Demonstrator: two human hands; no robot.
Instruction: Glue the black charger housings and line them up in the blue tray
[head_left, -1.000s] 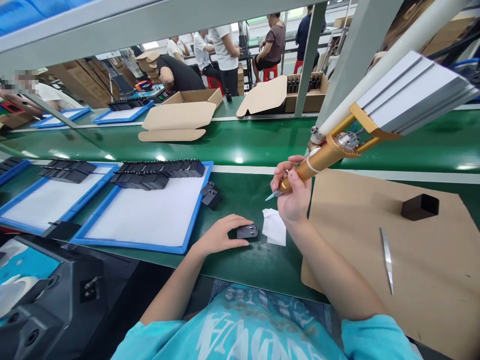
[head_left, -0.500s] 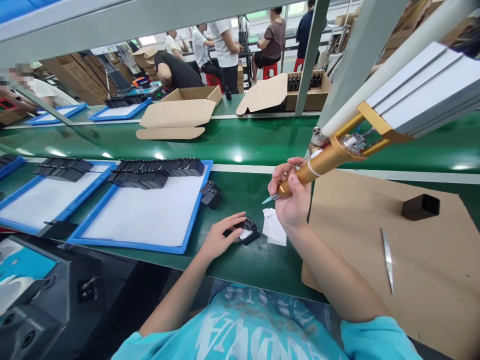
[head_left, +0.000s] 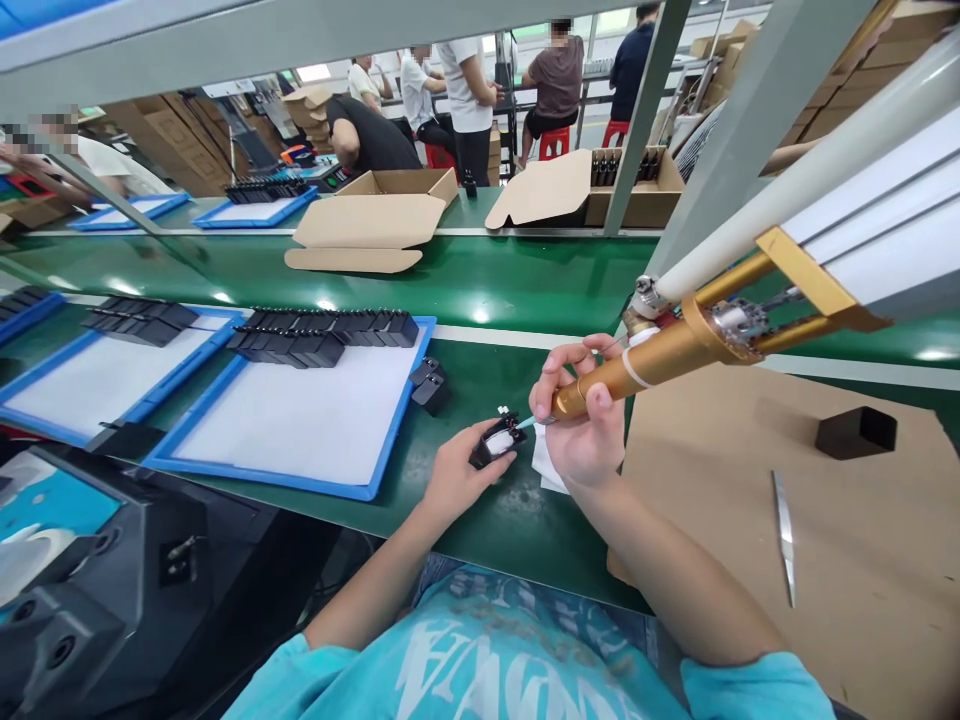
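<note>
My left hand grips a small black housing between thumb and fingers, its open side showing white and wired parts inside. Wrapped round the front of a gold dispensing gun is my right hand. The gun's pale blue nozzle tip points left and meets the edge of the housing; whether it touches the parts inside I cannot tell. White paper lies partly behind my right hand. Left of these, two black housings stand on the green bench beside a blue-rimmed tray.
Rows of black housings fill the tray's far edge. On the right, a cardboard sheet carries metal tweezers and a black box-shaped case. A metal post rises ahead. Open cartons and people are beyond the green belt.
My left hand has lifted and tilted the black housing toward the gun. The nozzle has come down to the housing's edge, with my right hand still round the gun.
</note>
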